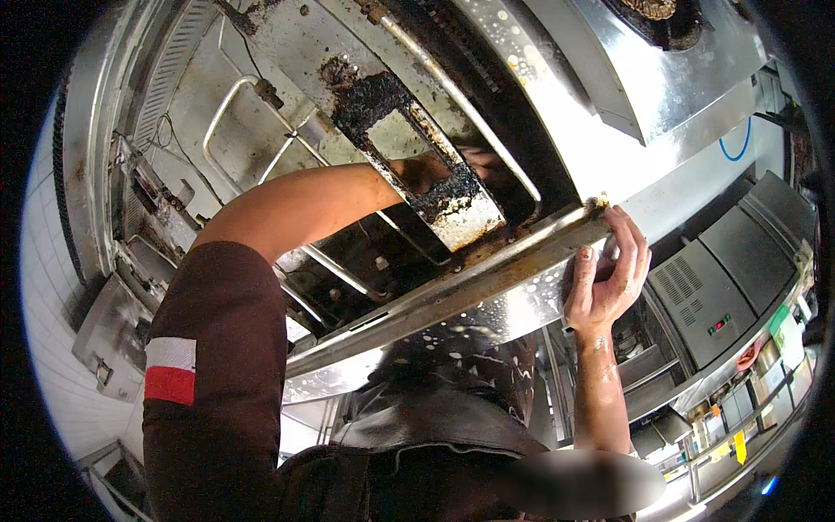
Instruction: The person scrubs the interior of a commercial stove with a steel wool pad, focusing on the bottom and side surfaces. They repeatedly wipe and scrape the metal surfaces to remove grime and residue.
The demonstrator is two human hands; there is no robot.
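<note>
My left arm reaches into the open top of a stainless steel cooking range. The left hand (425,171) is under a metal plate with a rectangular cutout (466,225), crusted with black, burnt residue. Part of that hand shows through the cutout and part beyond the plate's edge; whether it holds something is hidden. At the range's front right corner, my right hand (610,280) has its thumb and fingers apart. Its fingertips touch the end of the steel front rail (515,261), and nothing is held in it.
Bent metal tubes (460,104) and thin wires cross the dirty, rusty cavity. White splashes dot the front panel (499,310). A burner (652,10) sits at the upper right, near a blue hose (737,150). Steel under-counter units (704,300) stand to the right; a tiled wall (59,326) is left.
</note>
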